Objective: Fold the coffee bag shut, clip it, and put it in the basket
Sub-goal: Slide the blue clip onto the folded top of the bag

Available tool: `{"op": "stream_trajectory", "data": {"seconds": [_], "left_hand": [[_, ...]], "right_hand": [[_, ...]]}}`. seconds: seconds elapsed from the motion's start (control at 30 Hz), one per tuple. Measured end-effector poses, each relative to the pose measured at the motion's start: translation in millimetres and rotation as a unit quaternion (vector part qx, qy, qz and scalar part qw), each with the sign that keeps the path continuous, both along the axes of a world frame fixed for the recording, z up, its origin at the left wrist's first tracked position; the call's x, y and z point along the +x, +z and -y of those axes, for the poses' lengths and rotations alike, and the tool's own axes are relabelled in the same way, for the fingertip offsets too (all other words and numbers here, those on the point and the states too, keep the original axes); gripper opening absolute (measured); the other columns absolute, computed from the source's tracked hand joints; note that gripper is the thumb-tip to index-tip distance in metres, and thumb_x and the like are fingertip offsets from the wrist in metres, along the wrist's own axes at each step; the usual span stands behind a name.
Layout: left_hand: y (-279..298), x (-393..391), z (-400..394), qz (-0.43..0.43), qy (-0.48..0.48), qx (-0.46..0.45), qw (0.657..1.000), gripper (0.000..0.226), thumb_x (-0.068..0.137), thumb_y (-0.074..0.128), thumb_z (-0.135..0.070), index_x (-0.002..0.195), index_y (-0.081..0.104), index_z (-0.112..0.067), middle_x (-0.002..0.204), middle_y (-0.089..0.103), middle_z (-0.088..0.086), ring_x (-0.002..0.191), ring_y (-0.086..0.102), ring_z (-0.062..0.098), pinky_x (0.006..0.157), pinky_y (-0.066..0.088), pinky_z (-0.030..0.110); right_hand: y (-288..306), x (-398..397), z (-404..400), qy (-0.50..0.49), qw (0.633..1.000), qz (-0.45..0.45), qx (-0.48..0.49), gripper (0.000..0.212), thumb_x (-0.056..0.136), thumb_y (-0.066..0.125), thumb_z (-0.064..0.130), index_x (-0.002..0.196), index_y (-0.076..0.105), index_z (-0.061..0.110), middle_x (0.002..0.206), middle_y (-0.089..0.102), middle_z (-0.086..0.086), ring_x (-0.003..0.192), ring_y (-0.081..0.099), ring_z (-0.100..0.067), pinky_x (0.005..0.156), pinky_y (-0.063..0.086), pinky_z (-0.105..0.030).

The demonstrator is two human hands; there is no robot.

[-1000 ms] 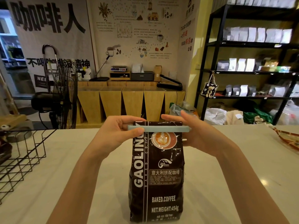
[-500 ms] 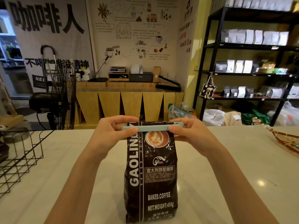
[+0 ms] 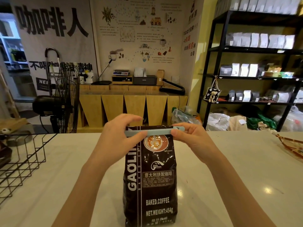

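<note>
A tall dark brown foil coffee bag [image 3: 150, 177] printed with white lettering stands upright on the pale, glossy stone countertop [image 3: 229, 177], near its middle and close to the viewer. Across the bag's folded top edge lies a long, pale blue plastic sealing clip [image 3: 154, 132], roughly level, its right tip projecting just past the bag's right edge. The left hand [image 3: 118, 136] curls over the clip's left end, thumb on the near face and fingers over the top of the fold, pinching clip and bag together. The right hand [image 3: 190, 136] grips the clip's right portion, thumb pressed on the front and fingers bent behind it. Both forearms reach in from the bottom corners, leaving the bag's lower front uncovered. To the left, well apart from the bag, a black wire basket [image 3: 24, 161] sits at the counter's left edge, its open top facing upward; bare countertop lies between it and the bag. At the right edge, a brown patterned tray [image 3: 291, 146] is only partly in view. Beyond the counter's far edge stand a black floor fan [image 3: 62, 99] and black metal shelving [image 3: 252, 63].
</note>
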State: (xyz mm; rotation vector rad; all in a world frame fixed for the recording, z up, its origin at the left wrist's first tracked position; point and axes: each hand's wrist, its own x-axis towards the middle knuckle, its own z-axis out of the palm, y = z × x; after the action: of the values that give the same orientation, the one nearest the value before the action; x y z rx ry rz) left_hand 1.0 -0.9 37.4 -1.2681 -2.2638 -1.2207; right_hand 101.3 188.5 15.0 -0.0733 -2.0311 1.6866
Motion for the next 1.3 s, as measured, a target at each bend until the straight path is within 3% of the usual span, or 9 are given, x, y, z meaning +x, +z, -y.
{"op": "stream_trajectory", "data": {"seconds": [0.13, 0.23, 0.33, 0.43, 0.53, 0.63, 0.8, 1.07, 1.3], "left_hand": [[-1, 24, -19, -0.144, 0.022, -0.081, 0.986, 0.045, 0.085, 0.046, -0.041, 0.128, 0.042, -0.028, 0.135, 0.044, -0.012, 0.129, 0.032, 0.005, 0.109, 0.015, 0.026], [-9, 26, -30, -0.181, 0.042, -0.092, 0.978, 0.043, 0.087, 0.04, -0.046, 0.126, 0.044, -0.027, 0.12, 0.057, -0.007, 0.114, 0.048, 0.01, 0.101, 0.025, 0.029], [-7, 22, -29, -0.173, 0.039, -0.054, 0.983, 0.038, 0.085, 0.042, -0.047, 0.114, 0.054, -0.026, 0.102, 0.064, -0.007, 0.094, 0.053, 0.01, 0.079, 0.026, 0.024], [-5, 21, -25, -0.154, 0.036, -0.039, 0.987, 0.034, 0.083, 0.045, -0.048, 0.11, 0.056, -0.029, 0.1, 0.065, -0.009, 0.092, 0.053, 0.008, 0.08, 0.028, 0.025], [-3, 22, -22, -0.137, 0.032, -0.033, 0.989, 0.033, 0.082, 0.048, -0.047, 0.109, 0.058, -0.03, 0.099, 0.065, -0.011, 0.091, 0.054, 0.008, 0.084, 0.032, 0.028], [-1, 22, -21, -0.132, 0.035, -0.011, 0.991, 0.03, 0.081, 0.053, -0.044, 0.104, 0.062, -0.028, 0.092, 0.068, -0.007, 0.086, 0.057, 0.011, 0.083, 0.039, 0.033], [0, 25, -20, -0.134, 0.049, 0.012, 0.99, 0.031, 0.077, 0.052, -0.045, 0.093, 0.069, -0.025, 0.075, 0.071, -0.002, 0.071, 0.061, 0.016, 0.068, 0.046, 0.041], [2, 27, -19, -0.086, 0.039, -0.02, 0.995, 0.035, 0.079, 0.056, -0.044, 0.11, 0.062, -0.03, 0.094, 0.069, -0.006, 0.086, 0.057, 0.011, 0.083, 0.043, 0.037], [2, 26, -22, -0.074, 0.028, -0.023, 0.997, 0.036, 0.083, 0.049, -0.045, 0.113, 0.06, -0.029, 0.091, 0.068, -0.004, 0.084, 0.057, 0.011, 0.08, 0.043, 0.037]], "right_hand": [[2, 1, 1, 0.0, 1.0, 0.002, 0.017, 0.009, 0.081, 0.061, 0.013, 0.083, 0.068, 0.019, 0.064, 0.071, 0.011, 0.07, 0.067, -0.001, 0.067, 0.052, -0.011], [3, 2, 2, -0.002, 0.999, -0.004, 0.036, 0.009, 0.081, 0.061, 0.013, 0.085, 0.067, 0.019, 0.06, 0.069, 0.016, 0.066, 0.064, 0.004, 0.064, 0.049, -0.007], [4, 2, 4, -0.001, 0.999, -0.011, 0.04, 0.009, 0.08, 0.063, 0.015, 0.085, 0.068, 0.02, 0.061, 0.069, 0.017, 0.067, 0.064, 0.004, 0.065, 0.049, -0.006], [7, 4, 5, 0.02, 0.999, -0.004, 0.038, 0.014, 0.076, 0.063, 0.022, 0.089, 0.069, 0.022, 0.07, 0.072, 0.013, 0.075, 0.067, -0.001, 0.07, 0.05, -0.01], [9, 8, 3, 0.073, 0.997, 0.016, 0.029, 0.025, 0.075, 0.06, 0.027, 0.098, 0.068, 0.02, 0.088, 0.073, 0.002, 0.091, 0.068, -0.016, 0.086, 0.053, -0.023], [9, 7, 5, 0.07, 0.997, 0.016, 0.036, 0.032, 0.076, 0.059, 0.029, 0.105, 0.063, 0.015, 0.098, 0.07, -0.006, 0.098, 0.066, -0.023, 0.092, 0.052, -0.03], [11, 4, 10, -0.008, 0.997, -0.046, 0.058, 0.028, 0.075, 0.063, 0.023, 0.098, 0.067, 0.006, 0.088, 0.072, -0.001, 0.082, 0.065, -0.008, 0.079, 0.052, -0.016], [9, 5, 9, 0.013, 0.998, -0.05, 0.028, 0.033, 0.07, 0.064, 0.021, 0.101, 0.067, 0.008, 0.085, 0.075, 0.002, 0.084, 0.069, -0.012, 0.078, 0.054, -0.019], [6, 4, 6, 0.022, 0.998, -0.047, 0.019, 0.031, 0.07, 0.065, 0.02, 0.101, 0.067, 0.015, 0.088, 0.076, 0.002, 0.09, 0.07, -0.016, 0.084, 0.055, -0.027]]}}
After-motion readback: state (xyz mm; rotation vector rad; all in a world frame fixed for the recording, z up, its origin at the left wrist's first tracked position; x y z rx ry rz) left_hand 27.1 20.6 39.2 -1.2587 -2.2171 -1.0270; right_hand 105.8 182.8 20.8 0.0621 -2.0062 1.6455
